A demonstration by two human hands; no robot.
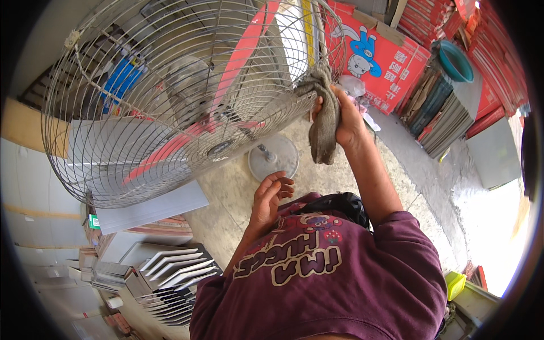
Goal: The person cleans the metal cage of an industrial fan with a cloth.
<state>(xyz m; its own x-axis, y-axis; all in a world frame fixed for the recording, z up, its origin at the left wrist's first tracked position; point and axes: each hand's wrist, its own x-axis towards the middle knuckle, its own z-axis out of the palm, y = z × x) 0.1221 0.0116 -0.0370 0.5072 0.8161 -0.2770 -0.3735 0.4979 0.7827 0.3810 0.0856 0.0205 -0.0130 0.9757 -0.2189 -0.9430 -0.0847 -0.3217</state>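
Observation:
A large pedestal fan (pixel 209 150) fills the upper left, with red blades behind a dusty wire cage. Its round grey base (pixel 273 160) stands on the floor below. My right hand (pixel 347 118) is closed on a grey-brown cloth (pixel 325 127), pressing it against the cage's right edge while its lower end hangs free. In front of my body, my left hand (pixel 272 198) is raised with its fingers loosely curled but apart, touching nothing and holding nothing. The hand's fingertips appear just below the fan base.
Red printed cartons (pixel 377 62) stand at the far right, beside stacked flat boards (pixel 447 122) with a teal basin (pixel 455 61) on top. A rack of pale tiles (pixel 173 266) stands at the lower left. A white sheet (pixel 153 207) lies under the fan cage.

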